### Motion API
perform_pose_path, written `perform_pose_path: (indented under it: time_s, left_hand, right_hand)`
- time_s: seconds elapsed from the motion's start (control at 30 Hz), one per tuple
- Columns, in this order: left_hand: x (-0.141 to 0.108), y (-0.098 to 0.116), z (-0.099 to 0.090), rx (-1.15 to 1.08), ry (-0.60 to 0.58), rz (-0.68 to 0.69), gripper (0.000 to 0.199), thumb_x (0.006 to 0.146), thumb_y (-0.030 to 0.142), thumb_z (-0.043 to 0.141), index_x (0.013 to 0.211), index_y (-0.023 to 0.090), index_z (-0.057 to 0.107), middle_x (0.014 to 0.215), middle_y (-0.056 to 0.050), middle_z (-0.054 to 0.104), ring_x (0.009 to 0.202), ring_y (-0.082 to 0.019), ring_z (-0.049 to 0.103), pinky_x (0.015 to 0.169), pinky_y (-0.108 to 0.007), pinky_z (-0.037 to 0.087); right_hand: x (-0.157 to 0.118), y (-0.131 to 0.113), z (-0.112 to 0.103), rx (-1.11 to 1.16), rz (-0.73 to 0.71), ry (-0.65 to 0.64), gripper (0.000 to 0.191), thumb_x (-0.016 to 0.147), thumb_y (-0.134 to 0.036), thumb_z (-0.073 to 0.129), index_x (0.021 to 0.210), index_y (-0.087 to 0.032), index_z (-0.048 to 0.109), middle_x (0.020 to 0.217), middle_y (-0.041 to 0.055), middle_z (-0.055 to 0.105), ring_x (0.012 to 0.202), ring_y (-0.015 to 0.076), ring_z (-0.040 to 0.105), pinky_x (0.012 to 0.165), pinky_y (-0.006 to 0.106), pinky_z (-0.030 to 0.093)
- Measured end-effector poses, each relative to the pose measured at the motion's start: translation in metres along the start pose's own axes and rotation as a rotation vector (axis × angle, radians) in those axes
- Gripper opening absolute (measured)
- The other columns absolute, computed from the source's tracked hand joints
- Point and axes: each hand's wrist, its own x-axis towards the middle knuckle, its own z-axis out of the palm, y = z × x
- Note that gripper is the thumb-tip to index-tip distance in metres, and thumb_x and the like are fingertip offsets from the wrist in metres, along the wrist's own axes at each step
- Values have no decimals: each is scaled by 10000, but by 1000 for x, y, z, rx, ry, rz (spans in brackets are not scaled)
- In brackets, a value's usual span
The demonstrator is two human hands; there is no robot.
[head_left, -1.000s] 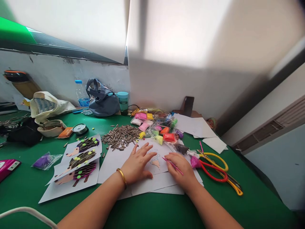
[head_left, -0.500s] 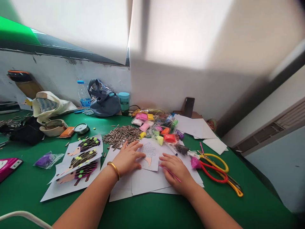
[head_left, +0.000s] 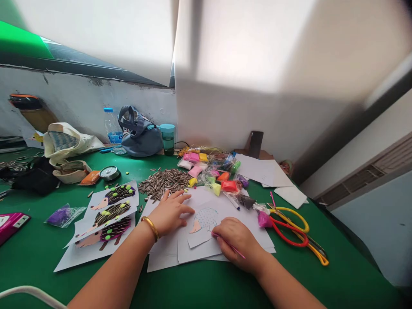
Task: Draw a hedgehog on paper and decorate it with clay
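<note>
A small sheet with a hedgehog drawing (head_left: pixel 206 218) lies on a stack of white paper (head_left: pixel 193 253); the animal's face is coloured peach. My right hand (head_left: pixel 236 240) is closed round a thin pink stick (head_left: pixel 236 251), its fingertips at the sheet's lower right edge. To the left, my left hand (head_left: pixel 172 214), with a gold bangle on the wrist, rests on the paper with fingers apart, holding nothing. Just beyond it is a heap of striped sunflower seeds (head_left: pixel 165 182). Whether the right fingers also pinch the sheet is hidden.
Hedgehog pictures (head_left: pixel 112 216) with seeds and green dots lie at left. Bagged coloured clay (head_left: pixel 230 186) is behind the paper. Scissors (head_left: pixel 289 227) lie at right. A blue bag (head_left: pixel 141 137), a cup (head_left: pixel 168 141) and a phone (head_left: pixel 255 144) are along the wall.
The small hedgehog sheet has turned and come closer to me, so the face now points left. My right hand has moved nearer and curled; my left hand has barely moved.
</note>
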Motion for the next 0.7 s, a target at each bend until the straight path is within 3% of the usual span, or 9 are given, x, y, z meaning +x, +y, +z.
perform_pose_path:
  time_s: [0.07,0.2,0.4,0.53,0.7]
  left_hand:
    - [2,2,2,5,31,14,396,744,253,769,1091,428,691,1438,-12,507,1405,-346,322,1108,-701,102]
    - [8,6,9,41,135,37,315,785,257,739,1073,381,705,1411,-31,531,1375,-334,364,1121,-659,135]
    - [14,13,16,82,281,19,209,846,231,658,1009,342,726,1274,-28,617,1259,-292,458,1048,-509,313]
    - [14,16,15,-28,247,22,124,865,336,643,944,302,734,1082,-26,671,1082,-248,551,936,-427,380]
    - [13,26,19,-101,180,67,317,676,472,802,883,255,702,990,-26,653,1010,-252,559,910,-403,366]
  right_hand:
    - [0,0,0,-7,15,0,211,900,-155,458,1033,-223,608,796,43,674,763,194,613,784,345,471]
    - [-1,2,1,7,52,3,226,906,-157,457,1055,-220,615,827,53,667,801,200,607,783,340,463]
    - [-1,3,2,66,113,2,216,924,-159,461,1055,-228,619,874,52,670,827,193,607,751,313,478]
    - [-2,4,5,74,124,24,216,934,-168,461,1073,-228,615,894,52,675,853,193,609,775,319,482]
    - [-2,3,5,97,121,23,215,921,-153,472,1062,-226,617,883,49,667,847,192,600,764,319,484]
